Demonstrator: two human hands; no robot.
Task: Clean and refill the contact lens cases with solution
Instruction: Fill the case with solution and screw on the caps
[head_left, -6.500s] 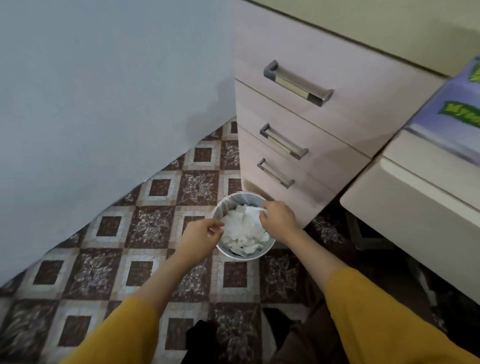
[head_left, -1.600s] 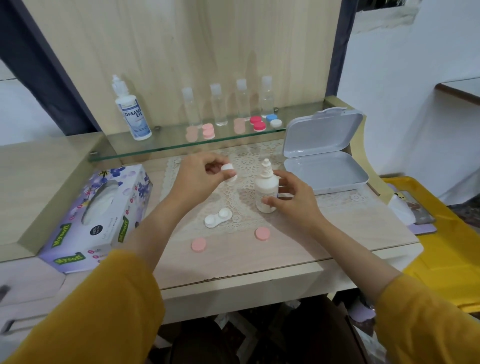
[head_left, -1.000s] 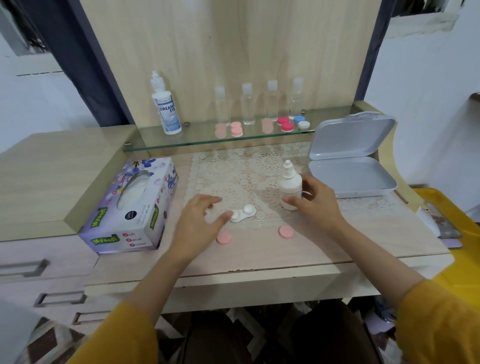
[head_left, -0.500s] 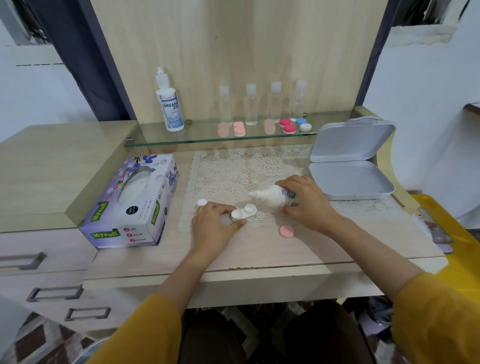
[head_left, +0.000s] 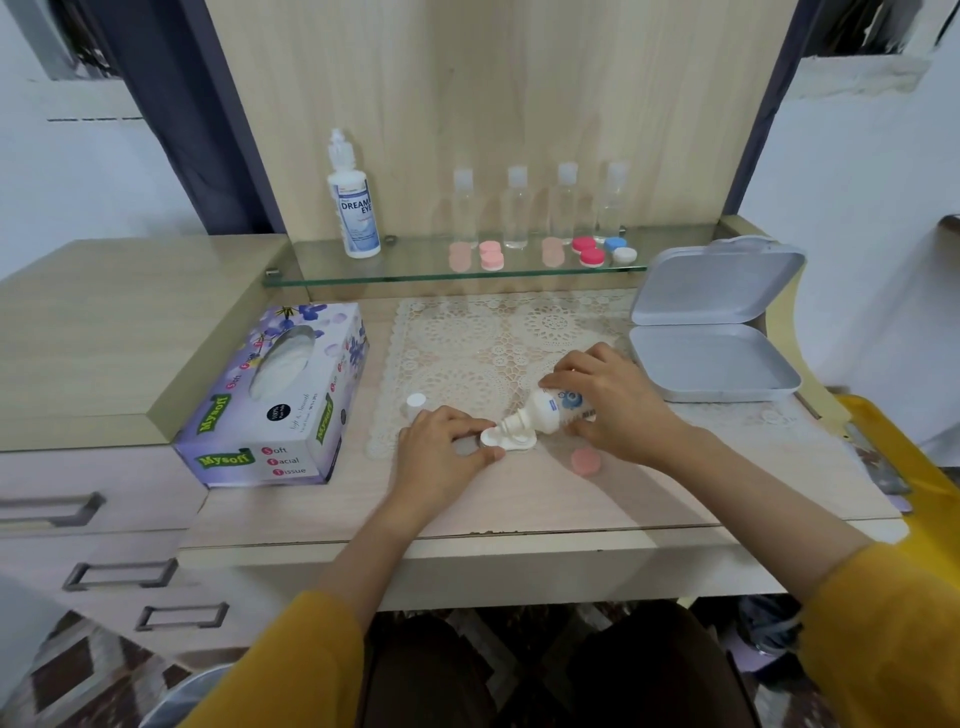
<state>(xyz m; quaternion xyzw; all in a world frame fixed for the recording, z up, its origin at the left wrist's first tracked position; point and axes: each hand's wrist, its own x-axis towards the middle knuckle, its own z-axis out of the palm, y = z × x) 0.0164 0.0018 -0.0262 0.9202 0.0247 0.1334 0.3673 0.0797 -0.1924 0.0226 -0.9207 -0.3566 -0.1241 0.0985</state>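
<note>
Centrally, I see the pale wooden desk (head_left: 519, 499) filling the middle of the frame, with a cream lace mat (head_left: 483, 343) on it. At left centre lies the purple floral tissue box (head_left: 275, 400); at right centre, the grey hinged plastic box (head_left: 711, 332) stands open. Across the upper middle runs a glass shelf (head_left: 415, 265) carrying a tall white solution bottle with a blue label (head_left: 354, 208).

My right hand (head_left: 618, 405) is wrapped closed around a small white dropper bottle (head_left: 550, 410), tilted with its nozzle down over the white two-well contact lens case (head_left: 506, 439) at the mat's lower edge, centre frame. My left hand (head_left: 441, 452) pinches the case's left end between thumb and fingers, the palm down on the desk.

One pink round cap (head_left: 586, 461) lies on the desk just right of the case. A small white bottle cap (head_left: 415, 402) stands on the mat just above my left hand.
</note>
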